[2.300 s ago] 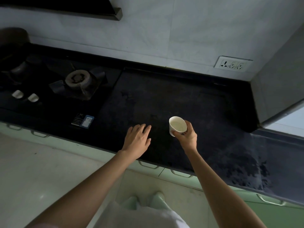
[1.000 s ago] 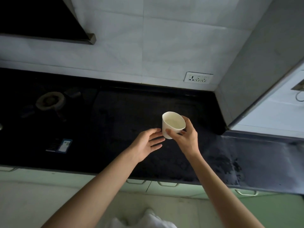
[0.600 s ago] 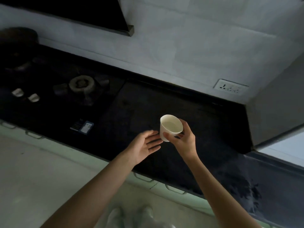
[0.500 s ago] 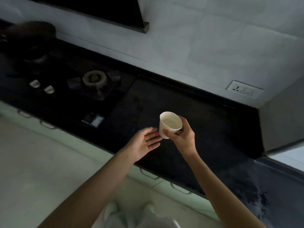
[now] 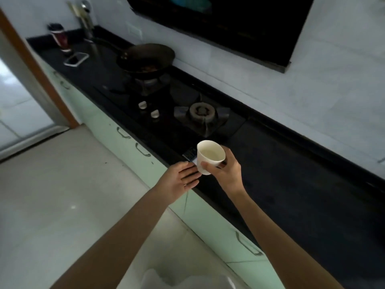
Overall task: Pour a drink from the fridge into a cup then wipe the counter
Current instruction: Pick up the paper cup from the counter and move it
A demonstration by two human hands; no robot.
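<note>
At the far left end of the long black stone counter stands a dark red cylindrical container with a dark lid, and just in front of it a white-edged flat phone lies on the counter surface. Further along, a dark round wok with a long handle sits on the left burner of the black gas hob; something brownish lies inside it, too dim to identify. Two small white control knobs sit near the hob's front edge, and the bare round right burner lies beyond them. A black range hood hangs on the pale tiled wall above. Pale green cabinet fronts with metal handles run beneath the counter's front edge.

Over that front edge, the left hand is held flat, palm up and fingers straight and released, its fingertips just beside the base of the cup. The right hand grasps the small white handleless cup around its lower wall, thumb in front and fingers curled behind, holding it upright in the air above the counter's front edge near the hob's right corner. Pale liquid shows inside the cup.
</note>
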